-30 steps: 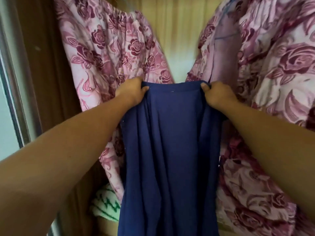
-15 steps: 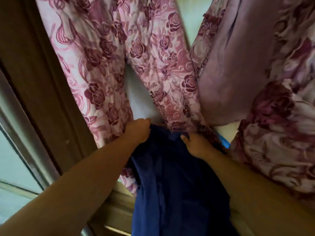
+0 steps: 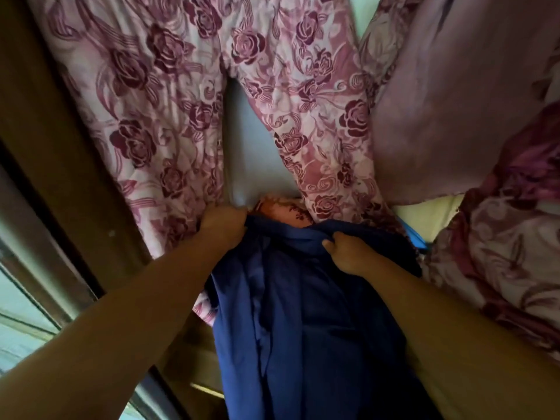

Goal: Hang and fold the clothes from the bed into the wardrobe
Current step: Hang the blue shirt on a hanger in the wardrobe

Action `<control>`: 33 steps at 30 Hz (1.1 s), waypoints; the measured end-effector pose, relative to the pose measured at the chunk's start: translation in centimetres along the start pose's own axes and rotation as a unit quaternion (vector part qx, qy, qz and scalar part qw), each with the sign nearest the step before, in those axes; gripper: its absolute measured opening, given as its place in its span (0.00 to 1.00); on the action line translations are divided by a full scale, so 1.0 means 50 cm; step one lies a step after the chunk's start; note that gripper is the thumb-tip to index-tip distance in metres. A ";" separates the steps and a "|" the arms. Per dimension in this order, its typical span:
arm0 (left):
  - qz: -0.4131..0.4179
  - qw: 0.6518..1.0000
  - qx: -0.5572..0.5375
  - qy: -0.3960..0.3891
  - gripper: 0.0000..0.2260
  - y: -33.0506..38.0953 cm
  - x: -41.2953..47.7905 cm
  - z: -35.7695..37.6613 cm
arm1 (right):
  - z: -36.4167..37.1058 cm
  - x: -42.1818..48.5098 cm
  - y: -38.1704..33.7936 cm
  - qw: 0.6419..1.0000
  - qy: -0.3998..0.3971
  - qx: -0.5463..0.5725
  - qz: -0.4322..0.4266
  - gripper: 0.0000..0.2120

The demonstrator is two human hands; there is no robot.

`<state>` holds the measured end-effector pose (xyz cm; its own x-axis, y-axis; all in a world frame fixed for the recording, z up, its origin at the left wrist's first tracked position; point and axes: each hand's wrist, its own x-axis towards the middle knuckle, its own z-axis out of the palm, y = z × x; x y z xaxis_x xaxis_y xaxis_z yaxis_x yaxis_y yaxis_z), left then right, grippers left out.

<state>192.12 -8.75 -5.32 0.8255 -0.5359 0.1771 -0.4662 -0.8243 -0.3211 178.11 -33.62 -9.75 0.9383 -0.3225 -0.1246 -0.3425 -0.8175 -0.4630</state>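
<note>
Navy garment lowered since before, left hand and right hand gripping its top edge (arms outstretched)

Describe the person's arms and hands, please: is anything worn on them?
The left arm and the right arm are bare to the picture's edge: no sleeve, watch or bracelet. The left hand and the right hand are ungloved; no ring shows.

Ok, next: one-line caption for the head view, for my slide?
Left hand and right hand grip the top edge of a navy garment between pink rose-print clothes hanging in the wardrobe.
</note>
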 end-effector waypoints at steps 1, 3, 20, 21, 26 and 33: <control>0.010 1.000 -0.016 0.001 0.16 0.010 0.000 -0.002 | -0.004 -0.001 -0.002 1.000 0.001 -0.010 0.003 0.27; 0.028 0.997 -0.068 -0.018 0.19 0.033 -0.001 -0.014 | -0.013 -0.008 -0.011 1.000 0.001 -0.026 0.001 0.26; 0.072 0.975 -0.195 0.074 0.16 -0.045 -0.034 -0.611 | -0.555 -0.241 -0.356 0.961 0.161 -0.183 -0.129 0.15; 0.071 0.977 -0.183 0.081 0.17 -0.058 -0.044 -0.650 | -0.588 -0.263 -0.371 0.957 0.176 -0.188 -0.130 0.16; 0.064 0.969 -0.183 0.154 0.18 -0.111 -0.096 -0.804 | -0.721 -0.357 -0.409 0.927 0.268 -0.229 -0.127 0.15; 0.123 0.942 -0.218 0.225 0.14 -0.076 -0.106 -0.933 | -0.838 -0.482 -0.428 0.898 0.337 -0.267 -0.096 0.19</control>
<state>174.68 -11.28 38.36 0.5027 -0.6624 0.5555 -0.7932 -0.6090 -0.0084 160.86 -28.37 39.93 0.8025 -0.2198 0.5547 -0.3202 -0.9431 0.0895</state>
